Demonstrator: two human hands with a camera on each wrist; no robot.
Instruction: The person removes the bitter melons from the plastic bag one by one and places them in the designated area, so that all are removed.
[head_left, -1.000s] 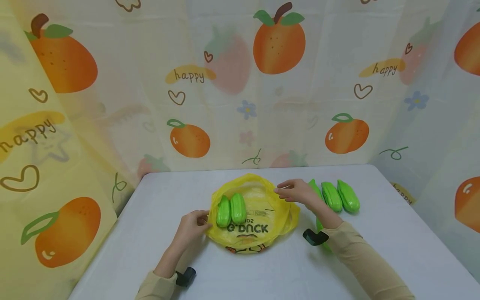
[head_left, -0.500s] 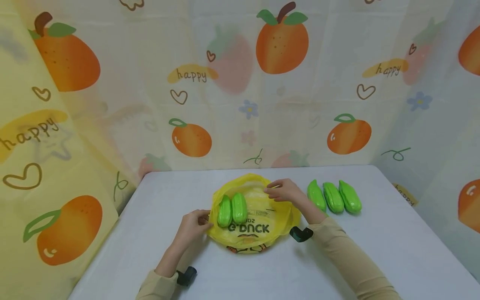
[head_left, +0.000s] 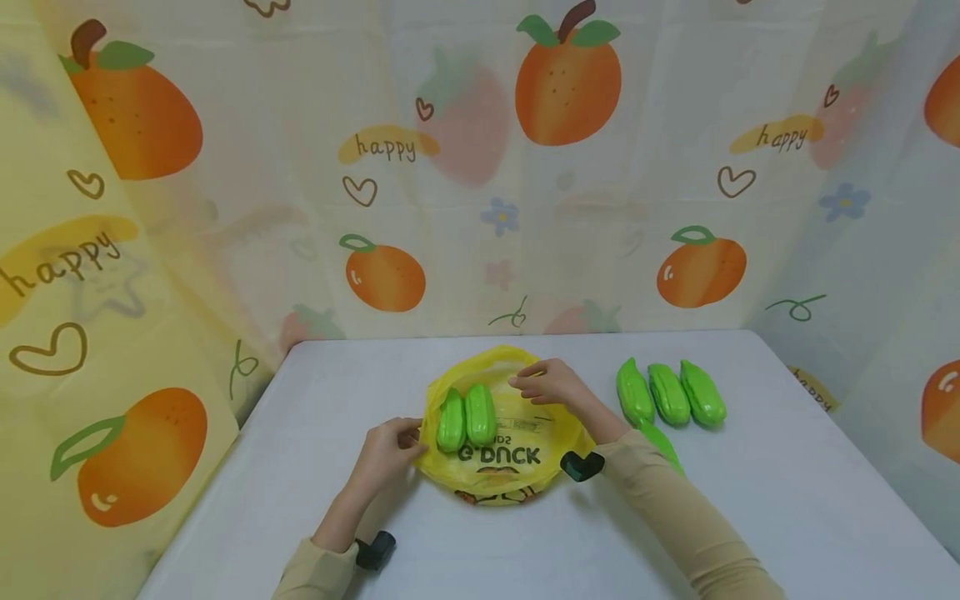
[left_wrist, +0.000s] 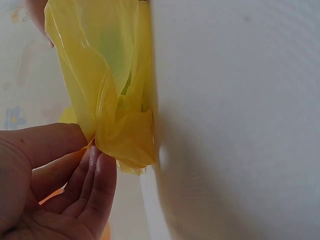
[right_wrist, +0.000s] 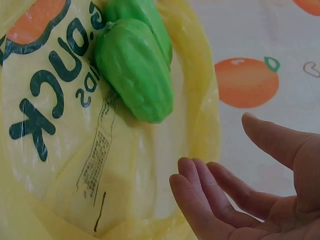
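Bag (head_left: 551,429) at frame centre is holding two green vegetables (head_left: 481,415), left hand (head_left: 390,450) pinching its rim, right hand (head_left: 550,381) hovering half-spread and empty, table (head_left: 817,500) spreading toward its lower-right edge.

Fruit-print curtains (head_left: 607,183) make this table (head_left: 480,550) a booth.

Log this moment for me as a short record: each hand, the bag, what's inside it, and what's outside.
Left hand: pinches the near-left edge of the yellow bag
Right hand: fingers extended, holding nothing, by the bag's right rim; contact unclear
Bag: mouth open, on the white table
Inside bag: two green vegetable-like pieces, side by side
Outside bag: row of three similar pieces; a fourth piece nearer, partly hidden by the right sleeve
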